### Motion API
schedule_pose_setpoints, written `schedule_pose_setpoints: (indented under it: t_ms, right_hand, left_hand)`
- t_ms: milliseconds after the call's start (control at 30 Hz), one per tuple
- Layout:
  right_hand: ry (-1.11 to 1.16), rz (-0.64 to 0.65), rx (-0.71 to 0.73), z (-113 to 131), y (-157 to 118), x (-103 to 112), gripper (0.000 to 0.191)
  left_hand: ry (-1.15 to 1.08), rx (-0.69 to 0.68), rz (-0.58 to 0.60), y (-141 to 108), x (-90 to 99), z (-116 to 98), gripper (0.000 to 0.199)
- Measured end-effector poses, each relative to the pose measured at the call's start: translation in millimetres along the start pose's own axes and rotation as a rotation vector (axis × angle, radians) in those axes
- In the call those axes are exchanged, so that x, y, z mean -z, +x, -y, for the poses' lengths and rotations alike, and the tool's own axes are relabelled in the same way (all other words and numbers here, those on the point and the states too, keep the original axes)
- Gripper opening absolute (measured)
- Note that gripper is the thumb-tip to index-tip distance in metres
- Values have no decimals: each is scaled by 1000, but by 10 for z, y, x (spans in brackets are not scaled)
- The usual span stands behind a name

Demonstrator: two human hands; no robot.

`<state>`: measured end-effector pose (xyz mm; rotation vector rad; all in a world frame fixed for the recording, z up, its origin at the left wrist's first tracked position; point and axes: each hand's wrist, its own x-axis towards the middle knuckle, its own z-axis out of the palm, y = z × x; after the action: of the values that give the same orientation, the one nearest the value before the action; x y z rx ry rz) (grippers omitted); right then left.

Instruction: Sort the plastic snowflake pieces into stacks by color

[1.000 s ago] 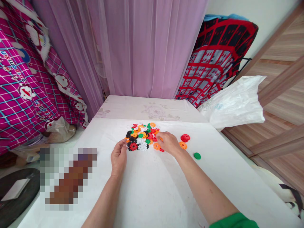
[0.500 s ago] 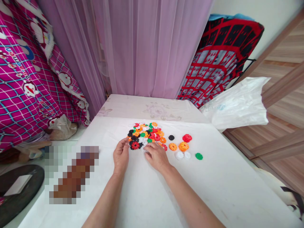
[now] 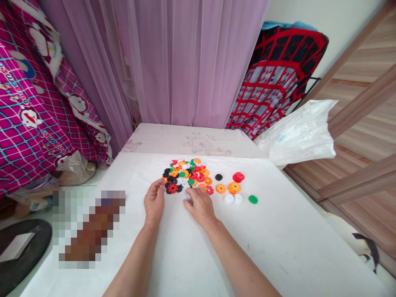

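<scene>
A mixed heap of notched plastic snowflake discs [image 3: 182, 175], in red, orange, black, green and white, lies on the white-covered table in front of me. My left hand [image 3: 155, 202] rests at the heap's left edge, fingers curled together; what they hold, if anything, is hidden. At the near edge, my right hand [image 3: 200, 205] closes its thumb and fingers on a white disc [image 3: 187, 195]. Right of the heap lie a black disc [image 3: 218, 177], red discs [image 3: 238, 177], a single orange disc [image 3: 220, 188], an orange pile [image 3: 234, 188], white discs [image 3: 229, 199] and a green disc [image 3: 253, 199].
The white-covered table [image 3: 185, 255] stretches around the discs. A pixelated patch [image 3: 93, 227] hides something at the left. A white plastic bag [image 3: 300, 136] hangs over the right back edge. Behind the table hangs a purple curtain [image 3: 192, 62].
The whole view has shifted slightly left. More of the white disc shows at my right fingertips. My left hand stays beside the heap, and the sorted discs keep their places.
</scene>
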<state>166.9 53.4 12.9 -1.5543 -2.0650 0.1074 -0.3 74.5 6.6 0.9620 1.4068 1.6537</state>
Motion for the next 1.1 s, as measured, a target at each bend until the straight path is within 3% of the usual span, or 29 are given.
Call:
schedule_pose_setpoints:
  t_ms: [233,433,667,867,1100]
  right_hand:
    - [88,-88,-125,-70,-111,22,37]
    - [-107,-160,-138,-251,-401,256,23]
    - [-193,-55,-103,-126,-755,445,26]
    - [-266,30,-136,-46,-728,424,29]
    - [-341,12,-267,-114,-734,429,37]
  left_hand:
    - [19,-4,-2,-1,0,-14,32]
    - [25,0,-7,5,3,-6,32]
    - [32,-1,0,0,1,-14,32]
    - [46,-7,-2,-16,-4,-61,31]
    - [34,8,-23,-10,-13,-78,33]
